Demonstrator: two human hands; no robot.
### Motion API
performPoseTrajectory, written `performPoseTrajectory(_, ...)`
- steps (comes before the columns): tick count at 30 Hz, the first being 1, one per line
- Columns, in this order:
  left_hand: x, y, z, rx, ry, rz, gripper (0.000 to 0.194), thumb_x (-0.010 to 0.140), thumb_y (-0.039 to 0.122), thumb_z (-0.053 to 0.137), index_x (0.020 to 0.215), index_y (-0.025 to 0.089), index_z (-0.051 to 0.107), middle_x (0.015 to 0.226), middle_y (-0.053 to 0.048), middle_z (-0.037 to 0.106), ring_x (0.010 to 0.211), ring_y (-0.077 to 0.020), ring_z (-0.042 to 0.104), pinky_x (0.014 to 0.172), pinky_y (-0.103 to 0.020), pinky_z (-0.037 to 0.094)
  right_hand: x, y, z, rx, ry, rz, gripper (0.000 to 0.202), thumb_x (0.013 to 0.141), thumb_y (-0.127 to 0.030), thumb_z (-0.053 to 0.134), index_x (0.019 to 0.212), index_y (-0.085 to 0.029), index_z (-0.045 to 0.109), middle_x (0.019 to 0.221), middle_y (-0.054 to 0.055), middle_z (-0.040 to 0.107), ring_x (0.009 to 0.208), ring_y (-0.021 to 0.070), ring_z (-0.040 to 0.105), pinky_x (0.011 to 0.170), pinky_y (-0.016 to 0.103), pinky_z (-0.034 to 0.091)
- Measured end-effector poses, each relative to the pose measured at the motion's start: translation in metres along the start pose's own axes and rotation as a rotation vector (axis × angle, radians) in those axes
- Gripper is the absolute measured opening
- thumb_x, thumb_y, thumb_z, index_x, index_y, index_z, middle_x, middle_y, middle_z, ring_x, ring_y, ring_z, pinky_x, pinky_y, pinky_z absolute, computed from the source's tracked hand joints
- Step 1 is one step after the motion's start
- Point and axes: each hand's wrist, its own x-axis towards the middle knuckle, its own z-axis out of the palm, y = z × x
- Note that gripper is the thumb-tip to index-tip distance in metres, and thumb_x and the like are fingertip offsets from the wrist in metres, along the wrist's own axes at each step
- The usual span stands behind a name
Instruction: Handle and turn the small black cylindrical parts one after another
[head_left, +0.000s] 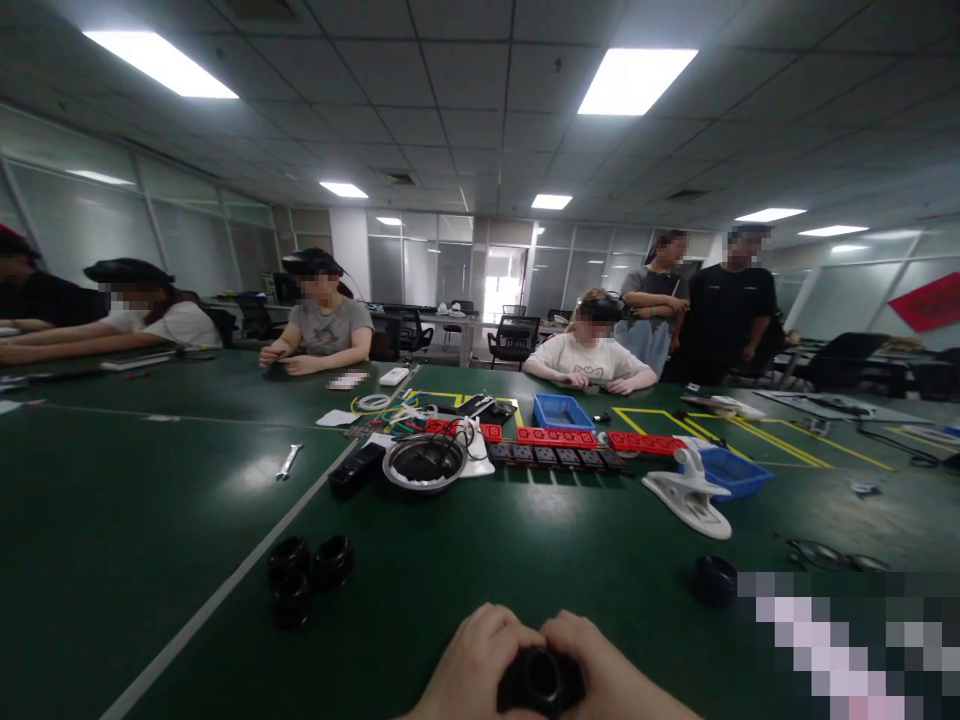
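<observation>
At the near edge of the green table, my left hand (476, 650) and my right hand (592, 655) are both closed around a black round part with a hole (541, 678). Its opening faces up toward me, and the fingers partly hide its sides. To the left on the tabletop, three similar black round parts (334, 560) sit in a close group. One more black round part (715, 580) lies to the right of my hands, apart from them.
Beyond my hands stand a round metal dish (424, 465), red power-strip-like blocks (556, 440), a blue tray (562, 412), another blue tray (727, 475) and a white clip stand (690, 497). A wrench (288, 461) and glasses (836, 555) lie farther out. Several people sit or stand around.
</observation>
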Motion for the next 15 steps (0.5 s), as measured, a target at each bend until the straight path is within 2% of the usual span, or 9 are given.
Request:
performPoseTrajectory(2, 0.001, 0.004, 0.0, -0.005, 0.024, -0.091, 0.047, 0.059, 0.04, 0.075, 0.097, 0.019, 0.059, 0.087, -0.004, 0.054, 0.082, -0.0213, 0.051, 0.073, -0.031, 0.041, 0.002, -0.002, 0.009, -0.05, 0.065, 0.071, 0.037, 0.05, -0.038, 0.073, 0.075, -0.016, 0.056, 0.079, 0.004, 0.056, 0.073, 0.0202, 0.049, 0.067, 0.031, 0.036)
performPoseTrajectory(4, 0.001, 0.007, 0.0, -0.004, 0.07, -0.174, 0.047, 0.055, 0.037, 0.078, 0.093, 0.017, 0.06, 0.087, -0.004, 0.053, 0.082, -0.0216, 0.05, 0.072, -0.031, 0.04, 0.003, -0.006, 0.016, -0.13, 0.132, 0.115, 0.036, 0.051, -0.031, 0.071, 0.079, -0.015, 0.055, 0.082, 0.007, 0.057, 0.075, 0.023, 0.05, 0.069, 0.033, 0.036)
performPoseTrajectory(7, -0.001, 0.008, -0.001, -0.017, 0.126, -0.218, 0.047, 0.052, 0.035, 0.08, 0.091, 0.016, 0.06, 0.088, -0.004, 0.053, 0.083, -0.0216, 0.05, 0.074, -0.031, 0.039, 0.004, -0.01, 0.021, -0.21, 0.193, 0.106, 0.032, 0.054, -0.025, 0.067, 0.082, -0.015, 0.055, 0.085, 0.009, 0.058, 0.081, 0.0265, 0.05, 0.074, 0.037, 0.035)
performPoseTrajectory(9, -0.002, 0.006, -0.002, -0.044, 0.118, -0.193, 0.047, 0.054, 0.034, 0.079, 0.093, 0.018, 0.06, 0.088, -0.002, 0.053, 0.084, -0.0213, 0.05, 0.075, -0.031, 0.039, 0.004, -0.011, 0.016, -0.155, 0.155, 0.032, 0.043, 0.054, -0.031, 0.069, 0.092, -0.016, 0.055, 0.091, 0.008, 0.057, 0.084, 0.0266, 0.05, 0.076, 0.037, 0.036)
performPoseTrajectory(11, -0.004, 0.003, -0.003, -0.096, 0.106, -0.171, 0.052, 0.055, 0.034, 0.079, 0.101, 0.02, 0.059, 0.091, -0.002, 0.054, 0.086, -0.0209, 0.05, 0.076, -0.03, 0.039, 0.002, -0.01, 0.007, -0.035, 0.062, -0.052, 0.056, 0.052, -0.034, 0.072, 0.102, -0.018, 0.054, 0.099, 0.008, 0.055, 0.09, 0.0263, 0.049, 0.08, 0.036, 0.036)
performPoseTrajectory(13, -0.006, 0.002, -0.006, -0.151, 0.105, -0.167, 0.058, 0.056, 0.031, 0.079, 0.109, 0.021, 0.055, 0.096, -0.002, 0.054, 0.088, -0.0201, 0.05, 0.077, -0.029, 0.039, 0.0, -0.007, -0.004, 0.103, -0.039, -0.109, 0.054, 0.054, -0.033, 0.072, 0.103, -0.019, 0.056, 0.104, 0.007, 0.054, 0.096, 0.0256, 0.047, 0.083, 0.035, 0.035)
performPoseTrajectory(15, -0.007, 0.003, -0.008, -0.168, 0.09, -0.147, 0.056, 0.058, 0.027, 0.077, 0.109, 0.022, 0.055, 0.097, -0.002, 0.054, 0.089, -0.0193, 0.05, 0.078, -0.027, 0.039, -0.001, -0.004, -0.013, 0.221, -0.094, -0.137, 0.045, 0.058, -0.03, 0.07, 0.1, -0.018, 0.059, 0.104, 0.006, 0.054, 0.098, 0.0244, 0.047, 0.085, 0.033, 0.035)
